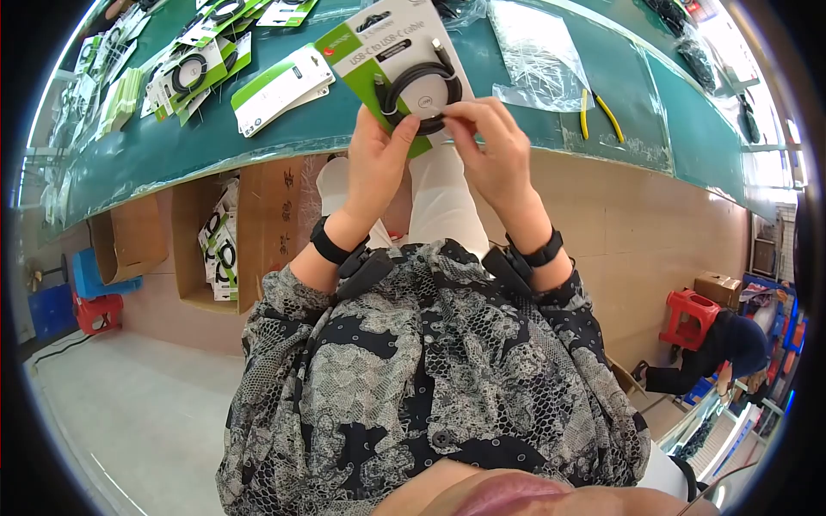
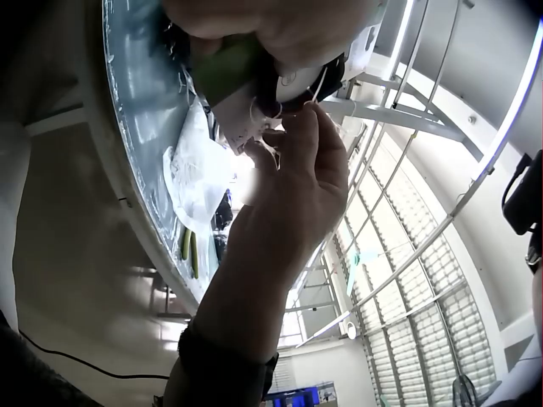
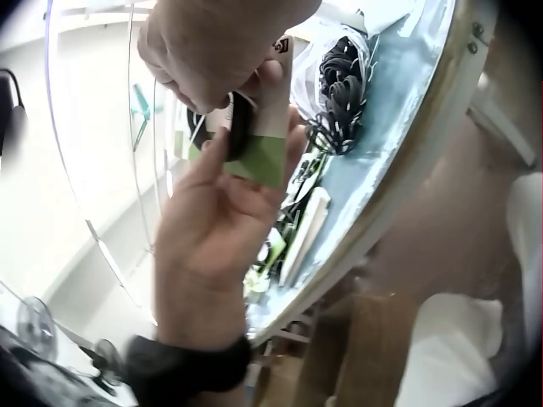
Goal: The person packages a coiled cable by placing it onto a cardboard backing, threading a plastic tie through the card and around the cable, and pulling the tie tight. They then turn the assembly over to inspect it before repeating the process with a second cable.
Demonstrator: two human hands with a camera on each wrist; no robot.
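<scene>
A green and white USB-C cable card (image 1: 366,53) is held up over the table's near edge, printed side facing me. Against it lies a coiled black cable (image 1: 397,83) around a white disc. My left hand (image 1: 376,168) grips the card's lower edge, its thumb pressing on the coil. At the coil's lower right, my right hand (image 1: 496,150) pinches with thumb and forefinger. The left wrist view shows a thin white tie (image 2: 320,82) standing up at those right fingertips. Curled right fingers partly cover the coil in the right wrist view.
Blank-looking cards (image 1: 280,93) lie stacked left of the hands, near packed cable cards (image 1: 188,76). A clear bag of white ties (image 1: 542,56) and yellow-handled pliers (image 1: 613,120) lie to the right. Below the table stands a cardboard box (image 1: 262,215) holding more cards. Another person (image 1: 731,348) is lower right.
</scene>
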